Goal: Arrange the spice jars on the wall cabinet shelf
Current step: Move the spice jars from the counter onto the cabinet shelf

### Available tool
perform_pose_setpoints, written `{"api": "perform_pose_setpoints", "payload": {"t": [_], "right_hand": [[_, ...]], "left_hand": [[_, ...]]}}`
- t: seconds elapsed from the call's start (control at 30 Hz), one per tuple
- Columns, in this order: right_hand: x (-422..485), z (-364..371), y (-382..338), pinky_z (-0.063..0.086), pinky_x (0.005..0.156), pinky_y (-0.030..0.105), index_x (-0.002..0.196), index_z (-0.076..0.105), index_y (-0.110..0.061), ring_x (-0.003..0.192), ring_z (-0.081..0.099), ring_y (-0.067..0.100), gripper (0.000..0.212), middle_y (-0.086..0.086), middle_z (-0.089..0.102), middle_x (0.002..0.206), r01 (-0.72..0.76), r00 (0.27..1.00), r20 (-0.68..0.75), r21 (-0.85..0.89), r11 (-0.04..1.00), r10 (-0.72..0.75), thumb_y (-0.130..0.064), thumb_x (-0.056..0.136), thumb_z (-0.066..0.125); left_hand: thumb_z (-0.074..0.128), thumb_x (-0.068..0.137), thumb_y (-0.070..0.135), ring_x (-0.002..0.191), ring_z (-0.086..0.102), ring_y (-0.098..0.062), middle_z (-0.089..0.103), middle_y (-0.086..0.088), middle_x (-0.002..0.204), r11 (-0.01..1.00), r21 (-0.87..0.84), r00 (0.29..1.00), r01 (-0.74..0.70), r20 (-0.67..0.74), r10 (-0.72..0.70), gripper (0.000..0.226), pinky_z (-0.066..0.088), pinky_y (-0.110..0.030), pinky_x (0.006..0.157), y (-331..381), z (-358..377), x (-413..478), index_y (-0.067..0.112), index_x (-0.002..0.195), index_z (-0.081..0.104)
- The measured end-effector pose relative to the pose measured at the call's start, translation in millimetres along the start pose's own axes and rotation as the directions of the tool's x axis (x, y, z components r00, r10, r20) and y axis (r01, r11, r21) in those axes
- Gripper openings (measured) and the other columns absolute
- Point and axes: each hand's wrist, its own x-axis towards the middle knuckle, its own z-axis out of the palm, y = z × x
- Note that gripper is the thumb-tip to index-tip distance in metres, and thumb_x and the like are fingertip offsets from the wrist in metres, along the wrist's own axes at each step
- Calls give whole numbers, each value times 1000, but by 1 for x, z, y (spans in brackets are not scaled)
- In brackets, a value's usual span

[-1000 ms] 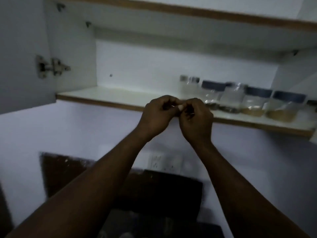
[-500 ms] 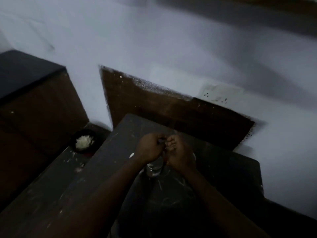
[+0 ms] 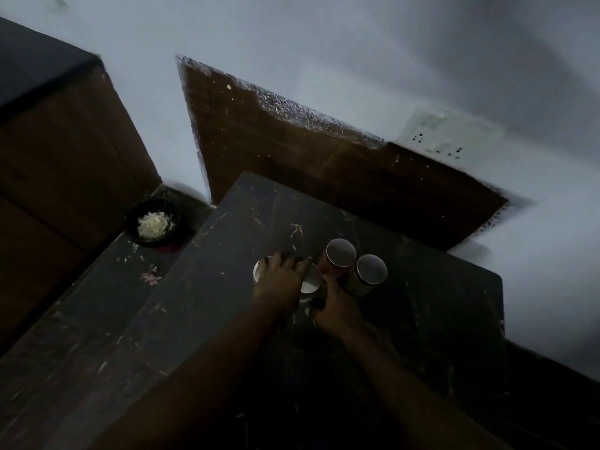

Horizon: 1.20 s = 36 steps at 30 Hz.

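On the dark, scratched surface (image 3: 406, 319) below the wall, four spice jars in a tight cluster, seen from above in dim light. Left hand (image 3: 279, 284) spread palm-down over the two nearer jars, fingers draped across their pale lids; leftmost jar (image 3: 258, 272) showing only a sliver of white rim past the knuckles, second jar (image 3: 311, 282) half covered, its lid bright beside the fingertips. Left grip wide and resting on the lids rather than closed round anything. Right hand (image 3: 336, 308) lower and just to the right, pressed against the side of that second jar, fingers curled; whether that grip truly clamps the jar or only touches it, hard to tell in the gloom. Behind these, two more jars upright and untouched: one with reddish contents (image 3: 339, 256) and a grey round lid, another (image 3: 370, 271) just right of it, paler contents, lid of the same kind, the pair almost touching. Off to the left, on a lower dark ledge (image 3: 97, 303), a black bowl (image 3: 152, 222) holding a heap of pale chopped bits, well apart from the jars. Beyond the surface, a brown backsplash panel (image 3: 308, 157) against a pale wall, and a white socket plate (image 3: 444, 131) up at the right, blurred.
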Motion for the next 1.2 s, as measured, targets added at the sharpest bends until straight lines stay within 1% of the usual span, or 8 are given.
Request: {"api": "perform_pose_setpoints", "payload": {"t": [0.13, 0.33, 0.5, 0.6, 0.73, 0.87, 1.03, 1.2], "right_hand": [[3, 3, 2, 45, 98, 31, 151, 38, -24, 130, 58, 25, 77, 2, 58, 144, -13, 1000, 1, 15, 1000, 13, -34, 86, 79], [1, -9, 5, 51, 101, 43, 146, 44, -22, 125, 61, 25, 68, 1, 61, 139, 41, 994, -101, 40, 998, -37, -26, 85, 76], [-9, -22, 10, 52, 103, 40, 150, 39, -24, 127, 59, 12, 84, -7, 59, 141, 170, 970, -200, 144, 975, -140, -16, 78, 82], [-19, -31, 13, 50, 108, 37, 154, 34, -24, 134, 55, 7, 97, -8, 54, 148, 239, 960, -203, 235, 942, -193, -32, 73, 87], [-28, -54, 0, 50, 103, 20, 158, 28, -31, 131, 48, -6, 101, -9, 50, 151, 283, 930, -300, 208, 936, -214, -57, 71, 73], [-33, -105, -39, 43, 88, 10, 143, 26, -65, 117, 49, -22, 87, -41, 49, 131, 375, 840, -485, 193, 907, -244, -63, 69, 73], [-46, -187, -96, 61, 87, 30, 137, 43, -48, 114, 65, -1, 75, -23, 63, 129, 619, 634, -704, 214, 756, -320, -42, 74, 85], [-64, -287, -161, 57, 84, 19, 129, 49, -38, 111, 67, 3, 60, -18, 67, 123, 767, 381, -824, 29, 640, -419, -45, 79, 81]], "left_hand": [[73, 82, 50, 141, 35, -33, 44, -3, 155, 998, 4, 998, -60, -28, 61, 93, 21, -63, 115, 2, 6, 11, 30, 159, 25], [48, 73, 78, 132, 48, -29, 57, -2, 139, 982, -86, 973, -170, -173, 153, 89, 18, -54, 117, 0, 7, 19, 27, 146, 47], [61, 63, 76, 103, 59, -23, 61, 2, 114, 912, -352, 936, -211, -343, 84, 84, 45, -39, 93, 12, -7, 12, 23, 128, 59], [75, 60, 68, 97, 55, -11, 51, 11, 113, 801, -560, 947, -211, -319, 26, 81, 52, -32, 79, 21, -24, 7, 28, 128, 56], [78, 62, 61, 101, 54, -5, 47, 15, 117, 698, -656, 905, -286, -425, -29, 82, 55, -31, 84, 31, -61, 3, 29, 134, 53], [80, 72, 63, 119, 56, 0, 54, 14, 130, 543, -729, 820, -418, -560, -120, 84, 50, -16, 89, 41, -126, -2, 31, 144, 50], [86, 77, 40, 124, 64, -15, 62, 5, 138, 245, -755, 762, -609, -642, -85, 78, 58, -32, 95, 51, -224, -6, 33, 145, 49], [84, 78, 33, 120, 66, -25, 65, 0, 134, 164, -577, 569, -800, -817, -96, 66, 58, -37, 96, 84, -340, 3, 26, 138, 57]]}}
